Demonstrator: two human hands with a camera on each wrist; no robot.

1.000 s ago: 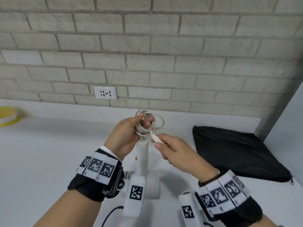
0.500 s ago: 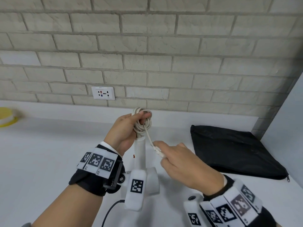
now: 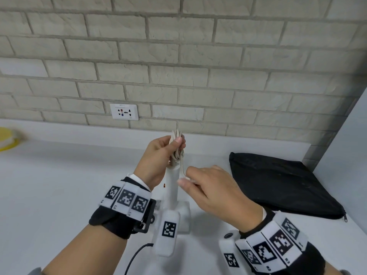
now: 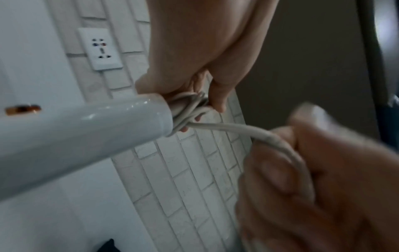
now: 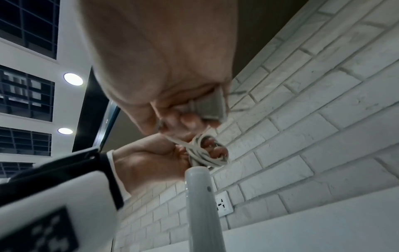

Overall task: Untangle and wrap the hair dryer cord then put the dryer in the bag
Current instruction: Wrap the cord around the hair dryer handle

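A white hair dryer (image 3: 172, 187) stands on the counter with its handle (image 4: 82, 129) pointing up. Its pale cord (image 3: 177, 151) is bundled in coils at the handle's tip. My left hand (image 3: 158, 157) grips that coil (image 5: 202, 153) from the left, thumb on top. Just below and to the right, my right hand (image 3: 210, 187) pinches the free end of the cord (image 4: 248, 131) and holds the plug (image 5: 210, 107) in its curled fingers. The short stretch of cord between the hands looks taut. The black bag (image 3: 278, 183) lies flat on the counter to the right.
A brick wall with a white socket (image 3: 124, 112) rises behind the counter. A yellow object (image 3: 6, 137) sits at the far left edge. A white panel (image 3: 345, 155) closes off the right side. A black cable (image 3: 135, 257) runs off near my left forearm.
The wide loop of cord has drawn into a tight bundle in my left hand. My right hand has pulled the plug end down and toward me.
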